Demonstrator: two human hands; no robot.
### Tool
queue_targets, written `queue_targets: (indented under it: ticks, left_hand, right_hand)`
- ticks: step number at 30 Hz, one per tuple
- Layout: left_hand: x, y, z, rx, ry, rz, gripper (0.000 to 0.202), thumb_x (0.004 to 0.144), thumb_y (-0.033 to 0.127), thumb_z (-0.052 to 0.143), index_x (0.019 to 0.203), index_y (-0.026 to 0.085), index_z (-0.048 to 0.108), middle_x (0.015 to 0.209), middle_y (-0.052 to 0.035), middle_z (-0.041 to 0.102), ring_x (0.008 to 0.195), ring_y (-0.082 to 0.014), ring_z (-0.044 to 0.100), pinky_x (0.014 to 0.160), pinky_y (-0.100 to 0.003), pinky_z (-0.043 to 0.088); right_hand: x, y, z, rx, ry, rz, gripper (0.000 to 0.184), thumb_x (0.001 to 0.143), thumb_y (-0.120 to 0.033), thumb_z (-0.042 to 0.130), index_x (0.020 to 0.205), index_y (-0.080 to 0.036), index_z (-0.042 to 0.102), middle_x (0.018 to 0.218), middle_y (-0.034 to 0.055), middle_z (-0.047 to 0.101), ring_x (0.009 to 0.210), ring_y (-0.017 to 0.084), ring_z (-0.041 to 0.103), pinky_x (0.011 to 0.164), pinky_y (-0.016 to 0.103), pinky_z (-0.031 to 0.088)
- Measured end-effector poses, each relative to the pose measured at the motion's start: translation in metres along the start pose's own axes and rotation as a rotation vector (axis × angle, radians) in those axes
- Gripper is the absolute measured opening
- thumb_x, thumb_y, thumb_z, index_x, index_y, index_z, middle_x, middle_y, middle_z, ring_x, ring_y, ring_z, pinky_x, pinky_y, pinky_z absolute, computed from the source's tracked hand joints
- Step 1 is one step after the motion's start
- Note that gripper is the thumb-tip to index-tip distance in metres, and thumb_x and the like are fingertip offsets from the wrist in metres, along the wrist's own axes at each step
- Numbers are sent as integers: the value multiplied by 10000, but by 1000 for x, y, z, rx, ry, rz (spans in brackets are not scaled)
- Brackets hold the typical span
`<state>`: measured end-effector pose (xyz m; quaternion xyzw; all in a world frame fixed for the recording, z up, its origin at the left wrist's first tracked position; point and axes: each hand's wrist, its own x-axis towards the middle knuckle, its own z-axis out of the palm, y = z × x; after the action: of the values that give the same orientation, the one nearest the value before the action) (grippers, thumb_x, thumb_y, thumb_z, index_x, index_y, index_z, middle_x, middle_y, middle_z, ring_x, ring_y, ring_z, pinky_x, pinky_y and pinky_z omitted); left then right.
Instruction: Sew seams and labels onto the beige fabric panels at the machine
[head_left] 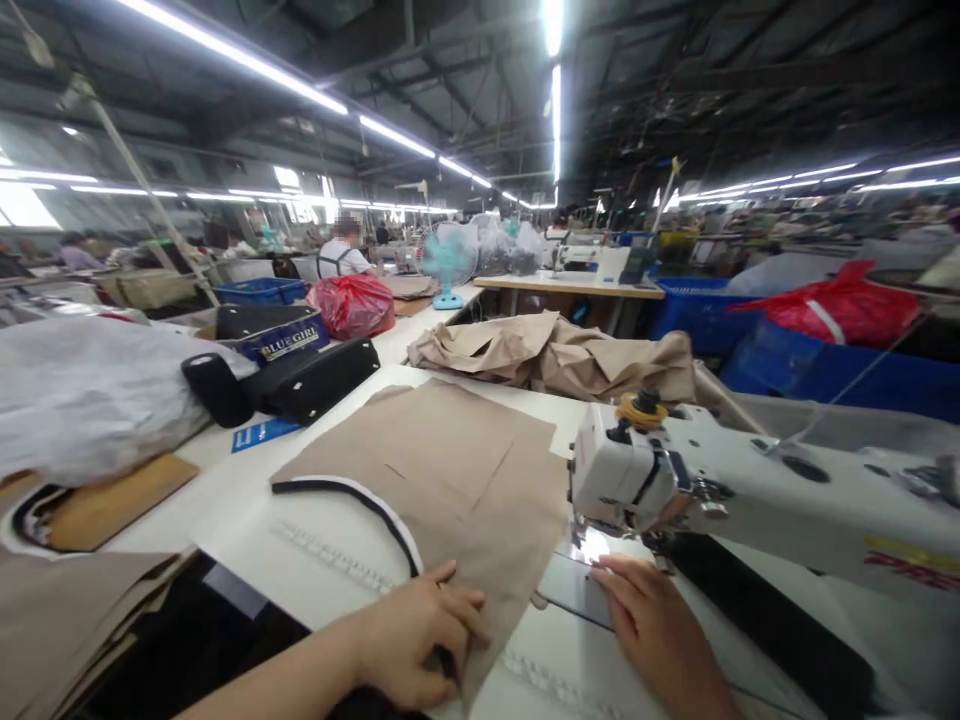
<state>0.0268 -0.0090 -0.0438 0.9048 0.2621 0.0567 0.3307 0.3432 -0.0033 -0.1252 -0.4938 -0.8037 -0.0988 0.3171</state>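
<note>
A flat beige fabric piece (450, 460) lies on the white sewing table, its curved cut edge lined with a black and white trim strip (364, 487). My left hand (420, 635) is on the near end of this piece, fingers curled over its trimmed edge; part of the trim is hidden beneath. Close to the lit needle area of a white sewing machine (735, 480), my right hand (656, 625) has its thumb and fingertips drawn together. Whatever they may hold is too small to make out. The fabric's right edge reaches beside the machine head.
Crumpled beige fabric (555, 350) is heaped behind the machine. At left are a black case-like object (315, 380), a white plastic bag (90, 390) and stacked beige pieces (67, 620). A turquoise fan (448, 262) and a seated person (341, 250) are farther back. Blue bins (795, 355) stand right.
</note>
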Motion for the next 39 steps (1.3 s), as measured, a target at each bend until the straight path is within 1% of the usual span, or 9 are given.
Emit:
queue_targets:
  ticks: [5, 9, 13, 17, 23, 26, 30, 34, 39]
  left_hand:
    - [-38, -3, -58, -40, 12, -129, 274, 790, 398, 492, 686, 186, 631, 826, -22, 698, 789, -171, 646, 793, -266, 494]
    - [-8, -8, -84, 227, 122, -417, 294, 847, 238, 357, 829, 163, 641, 805, -30, 696, 739, -161, 642, 693, -239, 495]
    - [55, -16, -51, 342, 242, -462, 377, 869, 251, 370, 1211, 149, 491, 1327, -135, 470, 1223, -266, 421, 1021, -447, 304]
    - [82, -28, -17, 404, 223, -460, 509, 871, 395, 407, 1334, 185, 374, 1453, -153, 250, 1337, -357, 168, 1034, -627, 66]
    - [6, -43, -32, 437, 65, -208, 509, 850, 445, 444, 1334, 311, 361, 1442, -80, 298, 1329, -314, 228, 1048, -568, 162]
    - [-17, -34, -42, 419, 79, -21, 428, 826, 417, 506, 1239, 306, 496, 1345, -58, 469, 1250, -266, 394, 1002, -392, 342]
    - [17, -12, -35, 381, 171, -46, 251, 857, 277, 419, 874, 206, 659, 994, -48, 675, 927, -191, 606, 823, -293, 464]
    - [63, -17, -8, 350, 256, -38, 291, 863, 220, 398, 1082, 175, 584, 1165, -76, 614, 1119, -226, 518, 958, -417, 398]
    - [72, -37, 12, 260, 257, 5, 326, 892, 203, 352, 1155, 227, 542, 1210, -42, 595, 1175, -198, 483, 1046, -478, 292]
  right_hand:
    - [10, -12, -10, 5, -30, 7, 270, 832, -105, 384, 878, -190, 636, 899, 64, 644, 871, 195, 578, 808, 341, 464]
    - [13, -17, -12, 7, -41, -5, 260, 808, -79, 390, 860, -169, 629, 869, 68, 636, 866, 197, 563, 811, 341, 459]
    - [10, -16, -13, 19, -61, 12, 255, 819, -90, 384, 863, -172, 621, 845, 63, 633, 851, 193, 555, 811, 342, 453]
    - [10, -16, -17, 33, -35, 20, 267, 811, -81, 385, 854, -187, 626, 843, 51, 637, 841, 188, 553, 828, 342, 446]
    - [4, -44, -24, 114, -120, 73, 349, 743, -23, 404, 943, -196, 632, 945, 56, 631, 906, 191, 532, 841, 339, 438]
    - [7, -66, -23, 115, -224, 123, 419, 703, -29, 462, 1040, -229, 608, 1044, 43, 607, 991, 206, 499, 884, 348, 409]
    - [20, -84, -22, 95, -306, 125, 383, 697, -58, 496, 1011, -242, 614, 1019, 47, 590, 995, 217, 476, 873, 351, 390]
    - [18, -90, -24, 81, -326, 102, 299, 703, -60, 489, 914, -231, 613, 922, 35, 586, 859, 195, 486, 752, 319, 395]
    - [10, -95, -25, 73, -305, 96, 336, 695, -64, 495, 963, -243, 591, 866, 27, 579, 795, 197, 465, 685, 320, 369]
